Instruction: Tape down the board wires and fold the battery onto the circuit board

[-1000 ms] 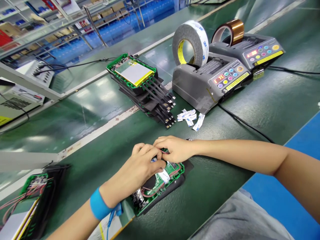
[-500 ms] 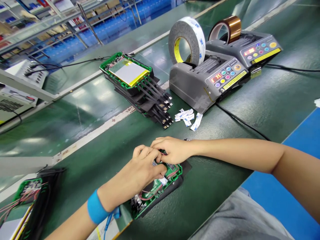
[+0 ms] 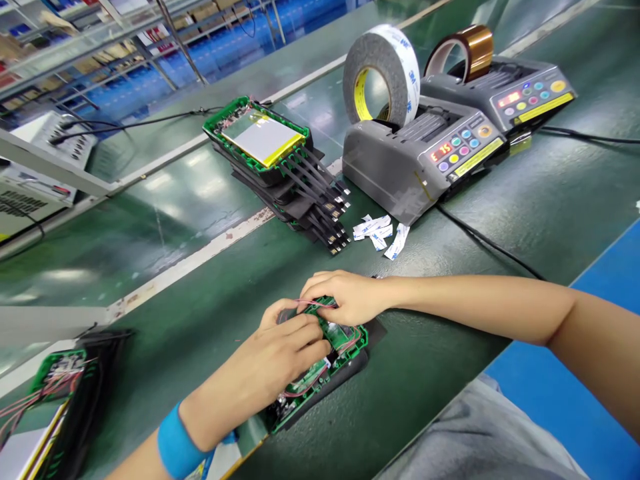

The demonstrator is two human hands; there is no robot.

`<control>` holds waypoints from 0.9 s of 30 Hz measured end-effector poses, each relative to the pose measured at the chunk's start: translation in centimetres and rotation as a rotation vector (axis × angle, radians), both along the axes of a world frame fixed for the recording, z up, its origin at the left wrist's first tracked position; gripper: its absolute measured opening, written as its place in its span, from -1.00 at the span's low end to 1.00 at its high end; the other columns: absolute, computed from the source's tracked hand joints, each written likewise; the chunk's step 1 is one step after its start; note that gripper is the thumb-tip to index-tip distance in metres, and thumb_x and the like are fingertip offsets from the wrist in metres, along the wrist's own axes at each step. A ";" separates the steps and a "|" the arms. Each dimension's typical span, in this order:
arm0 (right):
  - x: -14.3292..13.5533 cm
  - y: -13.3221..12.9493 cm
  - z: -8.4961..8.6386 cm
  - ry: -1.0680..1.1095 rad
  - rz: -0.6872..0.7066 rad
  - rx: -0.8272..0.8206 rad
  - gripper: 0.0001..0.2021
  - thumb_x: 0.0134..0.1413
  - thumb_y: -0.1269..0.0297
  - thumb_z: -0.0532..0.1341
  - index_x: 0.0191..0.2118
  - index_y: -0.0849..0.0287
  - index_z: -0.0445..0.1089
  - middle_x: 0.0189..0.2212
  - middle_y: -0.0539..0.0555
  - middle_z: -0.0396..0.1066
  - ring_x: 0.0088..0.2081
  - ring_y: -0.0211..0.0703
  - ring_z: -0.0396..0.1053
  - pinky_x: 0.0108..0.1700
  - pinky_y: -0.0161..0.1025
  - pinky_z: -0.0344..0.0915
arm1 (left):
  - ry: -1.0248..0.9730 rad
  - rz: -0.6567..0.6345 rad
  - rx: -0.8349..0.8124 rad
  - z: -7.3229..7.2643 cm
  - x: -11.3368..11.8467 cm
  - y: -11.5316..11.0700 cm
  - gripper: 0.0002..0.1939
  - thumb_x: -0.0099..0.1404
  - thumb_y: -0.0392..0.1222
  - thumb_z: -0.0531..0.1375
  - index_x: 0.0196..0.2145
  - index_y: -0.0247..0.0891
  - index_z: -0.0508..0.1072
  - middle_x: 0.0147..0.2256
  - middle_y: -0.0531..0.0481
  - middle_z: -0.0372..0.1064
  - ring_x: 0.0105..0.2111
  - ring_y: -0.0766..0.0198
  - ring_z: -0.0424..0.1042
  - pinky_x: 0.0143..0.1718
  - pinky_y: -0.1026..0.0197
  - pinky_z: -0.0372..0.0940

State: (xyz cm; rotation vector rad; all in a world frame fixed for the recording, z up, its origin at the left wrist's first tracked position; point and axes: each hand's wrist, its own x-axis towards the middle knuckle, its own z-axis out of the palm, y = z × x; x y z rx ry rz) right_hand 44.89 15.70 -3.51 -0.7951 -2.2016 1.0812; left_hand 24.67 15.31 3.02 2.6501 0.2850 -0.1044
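A green-framed device housing (image 3: 325,383) with thin red wires and a circuit board lies on the green table, tilted across the view. My left hand (image 3: 287,347), a blue band on its wrist, rests over the housing's left part with fingers bent; its fingertips are partly hidden. On the far edge of the housing is my right hand (image 3: 343,297), its thumb and fingers closed around thin red wires (image 3: 315,303). Near the left hand's thumb, the wires run across the upper rim.
Stacked green-framed housings (image 3: 265,137) with black cables lie beyond the hands. Tape strips (image 3: 373,230) sit beside two tape dispensers (image 3: 400,167). Another opened housing (image 3: 57,380) is at the lower left. Black cords cross the table at the right.
My left hand has shifted slightly left and down, uncovering more of the housing and the red wires at its far edge. The right hand has stayed nearly in place. The view has shifted a little.
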 end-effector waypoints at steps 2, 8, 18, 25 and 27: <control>0.0 0.0 0.0 -0.004 -0.005 0.001 -0.68 -0.02 0.61 0.15 -0.11 0.30 0.41 -0.14 0.11 0.42 -0.09 -0.16 0.33 0.03 -0.20 0.26 | -0.004 0.025 0.010 0.0 -0.1 0.0 -0.67 0.48 -0.31 -0.20 -0.21 -0.24 0.34 -0.28 0.03 0.29 -0.19 0.28 0.23 0.13 0.00 -0.25; -0.1 -0.1 -0.1 0.029 -0.006 0.025 -0.74 0.06 0.55 0.15 -0.10 0.39 0.41 -0.16 0.16 0.44 -0.11 -0.14 0.34 0.02 -0.18 0.27 | -0.060 0.013 0.045 0.2 0.8 0.0 -0.67 0.47 -0.32 -0.17 -0.27 -0.22 0.36 -0.31 0.04 0.28 -0.24 0.30 0.21 0.12 0.01 -0.26; 0.0 0.0 0.3 0.009 0.010 0.008 -0.68 -0.03 0.63 0.16 -0.11 0.35 0.42 -0.17 0.12 0.43 -0.12 -0.17 0.32 0.04 -0.19 0.23 | -0.099 0.123 0.271 0.4 -2.1 -0.2 -0.69 0.46 -0.33 -0.13 -0.21 -0.17 0.39 -0.11 0.10 0.39 0.02 0.28 0.22 0.23 0.05 -0.33; 0.0 0.0 0.3 0.004 -0.002 -0.011 -0.69 -0.01 0.62 0.15 -0.11 0.32 0.42 -0.17 0.10 0.43 -0.12 -0.16 0.32 0.02 -0.19 0.24 | -0.074 0.296 0.332 1.9 -2.8 -0.4 -0.83 0.32 -0.38 0.01 -0.27 -0.23 0.36 -0.21 -0.05 0.24 -0.20 0.17 0.15 0.00 -0.07 -0.07; 0.0 0.0 0.4 -0.005 0.001 -0.019 -0.69 -0.01 0.61 0.15 -0.10 0.32 0.42 -0.16 0.11 0.42 -0.11 -0.16 0.32 0.02 -0.18 0.24 | -0.031 0.327 0.191 2.1 -3.1 -0.1 -0.87 0.33 -0.38 0.02 -0.24 -0.24 0.32 -0.18 -0.06 0.17 -0.18 0.19 0.11 -0.05 -0.02 -0.05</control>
